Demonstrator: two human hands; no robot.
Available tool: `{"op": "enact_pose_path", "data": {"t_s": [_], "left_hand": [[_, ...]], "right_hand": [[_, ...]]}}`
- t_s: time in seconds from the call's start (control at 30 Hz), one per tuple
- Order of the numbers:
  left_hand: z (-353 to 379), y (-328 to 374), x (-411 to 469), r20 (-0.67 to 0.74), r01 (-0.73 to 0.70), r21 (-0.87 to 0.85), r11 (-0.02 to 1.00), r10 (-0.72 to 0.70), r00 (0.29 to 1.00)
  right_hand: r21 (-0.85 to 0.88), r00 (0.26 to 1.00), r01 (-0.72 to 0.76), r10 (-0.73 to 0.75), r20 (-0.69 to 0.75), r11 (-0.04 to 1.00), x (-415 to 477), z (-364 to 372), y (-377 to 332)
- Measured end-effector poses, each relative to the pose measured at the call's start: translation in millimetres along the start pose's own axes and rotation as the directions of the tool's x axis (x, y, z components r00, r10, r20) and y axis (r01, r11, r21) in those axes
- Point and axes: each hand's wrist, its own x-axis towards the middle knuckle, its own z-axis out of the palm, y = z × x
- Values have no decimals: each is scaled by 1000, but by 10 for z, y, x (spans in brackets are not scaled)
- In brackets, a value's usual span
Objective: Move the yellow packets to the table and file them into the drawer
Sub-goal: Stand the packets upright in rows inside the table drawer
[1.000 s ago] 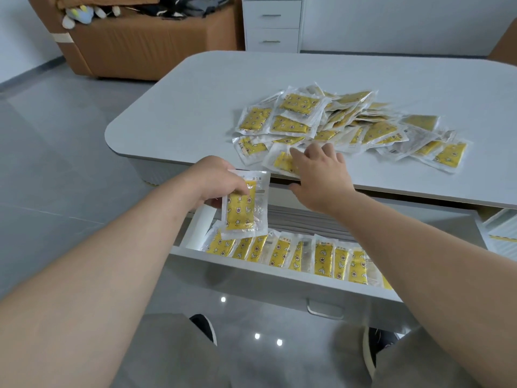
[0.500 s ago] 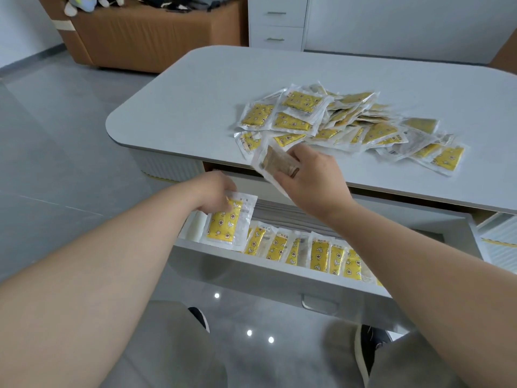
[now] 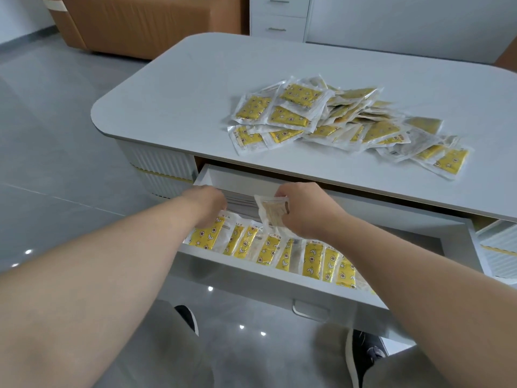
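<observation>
A loose heap of yellow packets (image 3: 338, 119) lies on the white table (image 3: 195, 88). Below its front edge the white drawer (image 3: 251, 271) is pulled out, with a row of several yellow packets (image 3: 282, 249) standing filed along its front. My left hand (image 3: 208, 204) is down at the drawer's left end, resting on the leftmost packet (image 3: 205, 236); its fingertips are hidden. My right hand (image 3: 303, 210) pinches one packet (image 3: 272, 212), pale back side up, above the middle of the row.
A second drawer (image 3: 498, 247) stands open at the far right. A brown sofa (image 3: 140, 21) and a white chest of drawers (image 3: 279, 15) are beyond the table. My shoes (image 3: 361, 351) are on the grey floor under the drawer.
My left hand lowered its packet into the left end of the drawer. My right hand picked a packet off the heap and brought it down over the drawer.
</observation>
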Motion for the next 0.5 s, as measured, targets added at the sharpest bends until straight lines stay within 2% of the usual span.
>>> {"op": "enact_pose_path", "data": {"t_s": [0.1, 0.23, 0.4, 0.5], "left_hand": [[32, 69, 31, 42, -16, 233, 972, 7, 999], [60, 97, 113, 105, -26, 267, 963, -2, 994], [54, 127, 130, 149, 20, 115, 993, -37, 988], [-94, 106, 112, 112, 59, -183, 981, -39, 993]], "right_hand": [[39, 1000, 11, -9, -29, 999, 32, 8, 7], [42, 997, 35, -32, -64, 999, 72, 28, -4], [15, 994, 88, -87, -66, 996, 104, 80, -40], [-27, 984, 147, -149, -94, 989, 103, 110, -52]]}}
